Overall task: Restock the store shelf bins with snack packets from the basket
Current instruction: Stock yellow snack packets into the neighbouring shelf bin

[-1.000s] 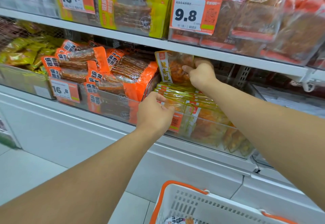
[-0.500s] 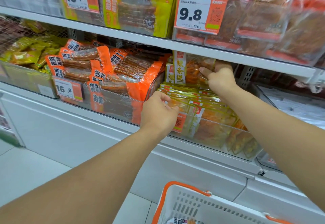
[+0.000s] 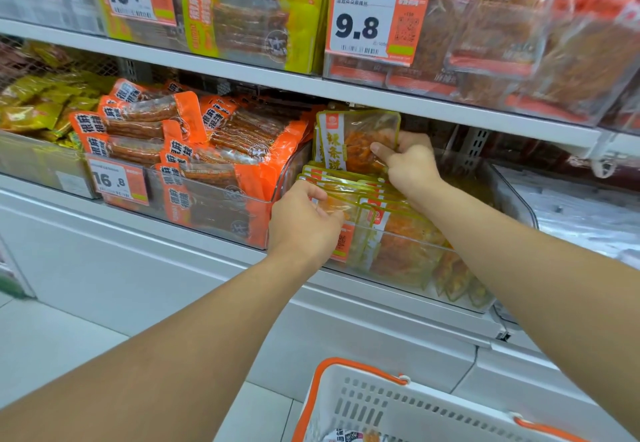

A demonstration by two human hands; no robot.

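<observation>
Since half a second back, right hand (image 3: 410,161) has turned its yellow-edged snack packet (image 3: 356,140) more upright at the rear of the clear bin (image 3: 512,195); left hand (image 3: 304,223) hardly shifted. Right hand: thumb and fingers pinch the packet's right edge, packet standing on end, label strip to the left, orange contents showing through. Just below that hand, a leaning row of matching packets (image 3: 349,187) fills the bin front to back. Left hand: fingers curled over the front packets of the row, thumb on top, pressing them toward the bin's front wall.

Left of the left hand, touching the bin's side: a second clear bin of orange sausage-stick packets (image 3: 221,150), heaped above its rim, price tag 16.8 (image 3: 117,181) on its front. Further left, yellow-green packets (image 3: 31,109) in another bin. Right of the right hand, bin space behind looks mostly bare; contents there unclear.

Directly above the right hand runs the white upper shelf edge (image 3: 381,95), close over the packet's top. On it, price tag 9.8 (image 3: 374,24) and red packets (image 3: 519,25), blurred.

Below both forearms: white basket (image 3: 398,410) with orange handles, one packet corner visible inside. White cabinet front, pale tiled floor (image 3: 52,337).
</observation>
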